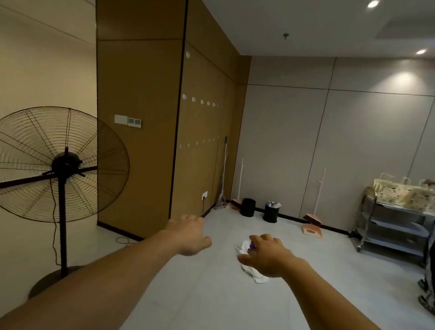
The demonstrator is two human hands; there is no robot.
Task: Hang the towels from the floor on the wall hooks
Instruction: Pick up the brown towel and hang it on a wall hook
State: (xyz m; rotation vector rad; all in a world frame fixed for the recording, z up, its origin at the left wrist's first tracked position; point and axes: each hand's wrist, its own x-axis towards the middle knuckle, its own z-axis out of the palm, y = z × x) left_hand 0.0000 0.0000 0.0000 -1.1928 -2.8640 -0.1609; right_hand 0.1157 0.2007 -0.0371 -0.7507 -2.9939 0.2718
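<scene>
Pickup step: the white towel (pixel 256 276) is left on the floor (pixel 225 311), partly hidden behind the loosely spread right hand (pixel 269 257), apparently ungripped. The left hand (pixel 190 237) is held relaxed, empty. A grasp is needed next, then a carry to the wall hooks (pixel 202 101).

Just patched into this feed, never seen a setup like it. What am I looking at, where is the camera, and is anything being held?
No machine here: a person works with bare hands, and the one wide-angle camera sits on their head, looking forward and down. The left hand and right hand reach out with loose fingers; neither seems to hold anything. On the floor, partly hidden behind the right hand, lies a white towel with a small purple item I cannot identify. The brown wall ahead carries rows of small white hooks. A standing fan is left, a cart with paper bags right.
</scene>
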